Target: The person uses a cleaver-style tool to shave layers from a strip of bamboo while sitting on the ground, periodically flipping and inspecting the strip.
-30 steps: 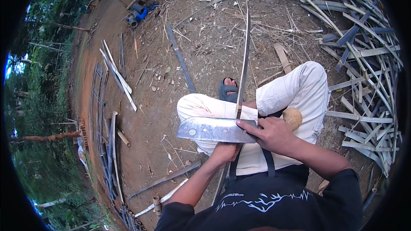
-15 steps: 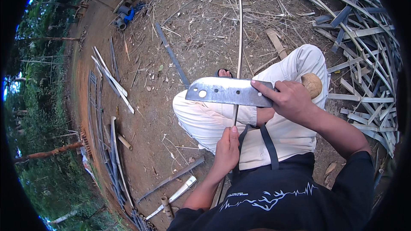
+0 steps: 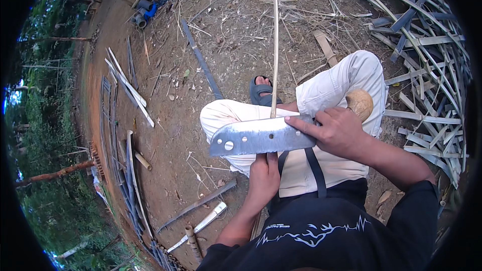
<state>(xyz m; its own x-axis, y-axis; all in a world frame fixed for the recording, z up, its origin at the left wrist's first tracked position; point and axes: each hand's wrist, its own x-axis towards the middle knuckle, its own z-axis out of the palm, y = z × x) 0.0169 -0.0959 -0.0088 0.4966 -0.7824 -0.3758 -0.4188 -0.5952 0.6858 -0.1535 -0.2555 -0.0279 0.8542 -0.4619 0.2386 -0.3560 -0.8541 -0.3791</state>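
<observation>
My right hand (image 3: 337, 133) is closed round the handle of a broad cleaver (image 3: 256, 138), its index finger stretched along the top of the blade. The wide steel blade has several round holes and lies across a long, thin bamboo strip (image 3: 275, 45). A round wooden knob (image 3: 359, 104) shows beyond the right hand, at the handle's end. Just below the blade, my left hand (image 3: 264, 176) pinches the strip; the blade partly covers its fingertips. From the blade the strip runs away from me, over my lap and past my sandalled foot (image 3: 262, 90).
Cut bamboo slats (image 3: 427, 65) lie in a large tangled pile at the right. Long bamboo poles (image 3: 131, 180) and pale split pieces (image 3: 131, 93) rest on the left ground. A dark flat strip (image 3: 202, 60) lies beyond my knee. Pipe-like tubes (image 3: 142, 15) sit at the far left.
The cleaver has come toward me along the bamboo strip, down to my left fingers. The strip's far end has swung slightly left, and more of my foot shows.
</observation>
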